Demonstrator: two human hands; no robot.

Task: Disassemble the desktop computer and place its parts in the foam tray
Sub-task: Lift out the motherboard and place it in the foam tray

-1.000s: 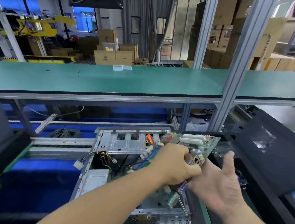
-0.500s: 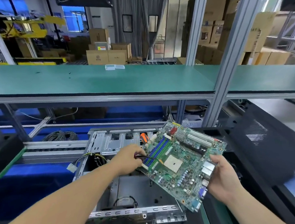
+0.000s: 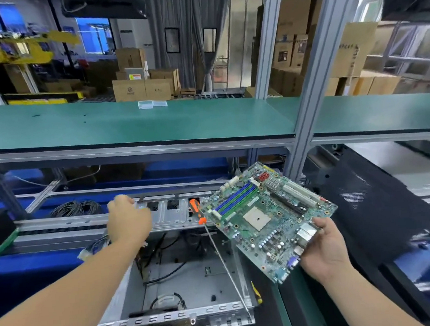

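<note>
**Motherboard lifted clear of the open case**

The right hand [image 3: 324,253] grips the motherboard [image 3: 269,216] by its near port edge, fingers [image 3: 323,225] closed over it, the board tilted in the air above the case's right side; the open computer case [image 3: 192,275] lies below on the worktop, loose cables on its floor; a screwdriver [image 3: 200,215] with an orange handle leans inside it; farther back the left hand [image 3: 128,219] reaches the case's rear wall, its fingers curled, though whether they hold anything cannot be told; beyond runs a green shelf [image 3: 128,126].
</note>
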